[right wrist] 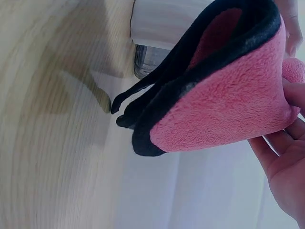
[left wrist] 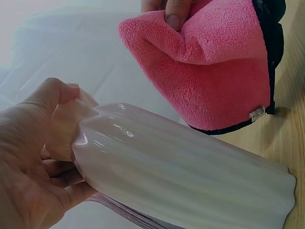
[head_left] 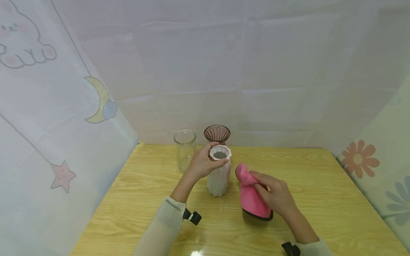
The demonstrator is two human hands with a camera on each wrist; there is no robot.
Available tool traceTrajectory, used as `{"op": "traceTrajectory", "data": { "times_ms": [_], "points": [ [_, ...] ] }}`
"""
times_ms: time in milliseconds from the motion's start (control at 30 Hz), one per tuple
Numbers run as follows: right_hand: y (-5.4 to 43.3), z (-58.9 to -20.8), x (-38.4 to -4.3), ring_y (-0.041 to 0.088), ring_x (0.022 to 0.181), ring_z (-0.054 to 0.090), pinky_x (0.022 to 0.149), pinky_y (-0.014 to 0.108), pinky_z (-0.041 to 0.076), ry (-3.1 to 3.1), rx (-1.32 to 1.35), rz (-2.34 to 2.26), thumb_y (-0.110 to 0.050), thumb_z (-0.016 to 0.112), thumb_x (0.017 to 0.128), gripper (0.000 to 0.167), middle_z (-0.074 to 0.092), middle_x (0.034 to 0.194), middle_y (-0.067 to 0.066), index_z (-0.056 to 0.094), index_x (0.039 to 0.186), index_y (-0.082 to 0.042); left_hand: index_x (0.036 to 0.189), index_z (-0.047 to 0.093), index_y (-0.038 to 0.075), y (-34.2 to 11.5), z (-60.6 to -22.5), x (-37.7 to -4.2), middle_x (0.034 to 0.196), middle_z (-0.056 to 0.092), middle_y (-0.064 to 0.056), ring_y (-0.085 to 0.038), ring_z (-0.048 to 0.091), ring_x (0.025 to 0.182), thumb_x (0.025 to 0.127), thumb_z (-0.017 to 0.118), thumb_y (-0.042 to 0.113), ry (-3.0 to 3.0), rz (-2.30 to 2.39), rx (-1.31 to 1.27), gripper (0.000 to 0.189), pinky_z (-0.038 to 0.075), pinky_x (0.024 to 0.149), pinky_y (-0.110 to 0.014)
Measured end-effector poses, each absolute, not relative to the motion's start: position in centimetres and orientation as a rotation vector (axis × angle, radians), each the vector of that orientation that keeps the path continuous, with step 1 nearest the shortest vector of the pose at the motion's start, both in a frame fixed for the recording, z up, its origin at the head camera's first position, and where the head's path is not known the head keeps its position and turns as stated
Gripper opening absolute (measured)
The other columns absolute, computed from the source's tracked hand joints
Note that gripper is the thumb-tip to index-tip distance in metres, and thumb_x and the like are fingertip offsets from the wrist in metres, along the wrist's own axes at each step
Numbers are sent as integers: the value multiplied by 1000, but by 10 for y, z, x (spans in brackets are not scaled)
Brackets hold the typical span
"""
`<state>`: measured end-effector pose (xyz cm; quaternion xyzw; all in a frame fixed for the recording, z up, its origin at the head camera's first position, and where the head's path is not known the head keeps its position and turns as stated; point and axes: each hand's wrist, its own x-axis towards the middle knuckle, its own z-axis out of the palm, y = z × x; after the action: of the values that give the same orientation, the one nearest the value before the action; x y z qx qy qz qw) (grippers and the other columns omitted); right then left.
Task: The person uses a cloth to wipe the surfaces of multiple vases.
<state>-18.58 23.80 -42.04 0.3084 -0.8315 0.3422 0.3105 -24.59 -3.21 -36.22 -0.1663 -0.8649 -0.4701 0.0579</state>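
A white fluted vase (head_left: pixel 219 177) stands on the wooden table, its scalloped mouth facing up. My left hand (head_left: pixel 204 162) grips it round the neck, thumb on the near side and fingers behind, as the left wrist view shows the vase (left wrist: pixel 181 167) at close range. Just right of it, my right hand (head_left: pixel 276 193) pinches a pink fleecy cloth (head_left: pixel 253 201) with dark edging. Folded over, the cloth (right wrist: pixel 224 105) hangs from the fingers above the table. A small white label (left wrist: pixel 257 113) shows near its edge in the left wrist view.
Behind my left hand stands a clear glass vase (head_left: pixel 185 151). A purple-tinted glass vase (head_left: pixel 217 132) with a flared rim is partly hidden behind the white one. The wooden table (head_left: pixel 314 185) ends at a pale sheet (head_left: pixel 275 89) hung along the back and sides.
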Motion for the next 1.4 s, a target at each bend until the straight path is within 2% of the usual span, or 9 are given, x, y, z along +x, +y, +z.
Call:
{"op": "traceTrajectory", "data": {
  "times_ms": [67,333,567,633,867,967,1033,1133,1400],
  "points": [
    [240,-419,-185,27,94,75,78,5,48,-2184,811,903,13,82,71,48,76,110,11,77,115,-4,141,56,9,-30,-362,-246,122,68,-11,-24,66,102,84,81,41,-2628,-1410,-506,71,56,79,-36],
    [251,-413,-182,22,98,74,86,5,47,-2146,795,895,16,82,69,51,76,109,11,76,116,-3,142,56,9,-18,-363,-249,121,68,-12,-23,66,102,82,83,42,-2644,-1450,-501,73,56,79,-35],
    [266,-408,-180,-13,110,59,75,5,46,-2107,746,898,17,83,66,52,77,105,13,77,113,-4,140,57,9,-1,-363,-252,119,69,-8,-21,66,101,82,83,43,-2636,-1457,-528,72,56,80,-33],
    [271,-407,-179,-17,110,56,72,5,46,-2101,733,899,18,83,65,52,77,104,14,77,112,-3,140,57,10,5,-363,-254,119,69,-7,-20,65,101,82,83,43,-2629,-1447,-526,71,55,80,-32],
    [286,-401,-176,-19,99,58,63,6,43,-2062,701,908,23,81,61,53,76,98,20,77,109,1,143,56,13,28,-367,-264,123,68,-4,-19,64,106,81,83,46,-2628,-1378,-446,75,54,82,-33],
    [292,-397,-174,-19,98,58,64,5,43,-2066,682,895,23,81,60,54,76,97,21,77,109,2,142,56,14,37,-368,-269,123,68,-4,-20,64,108,81,84,45,-2620,-1381,-426,73,54,84,-36],
    [296,-395,-172,-21,103,57,70,3,45,-2081,660,887,22,81,61,53,76,98,19,77,110,1,142,56,13,43,-369,-272,123,67,-4,-20,63,109,81,84,44,-2612,-1401,-422,73,54,86,-36],
    [302,-392,-170,-22,97,56,70,2,42,-2094,645,890,20,80,63,52,77,101,12,77,111,0,142,55,11,51,-370,-276,126,66,-5,-20,63,111,82,84,43,-2596,-1427,-424,74,54,88,-36],
    [316,-390,-167,-22,91,55,57,7,38,-2102,613,868,16,79,65,49,64,115,-27,78,111,-2,145,52,8,69,-374,-290,127,64,-7,-18,62,108,83,84,43,-2548,-1472,-430,79,54,84,-32]
  ]
}}
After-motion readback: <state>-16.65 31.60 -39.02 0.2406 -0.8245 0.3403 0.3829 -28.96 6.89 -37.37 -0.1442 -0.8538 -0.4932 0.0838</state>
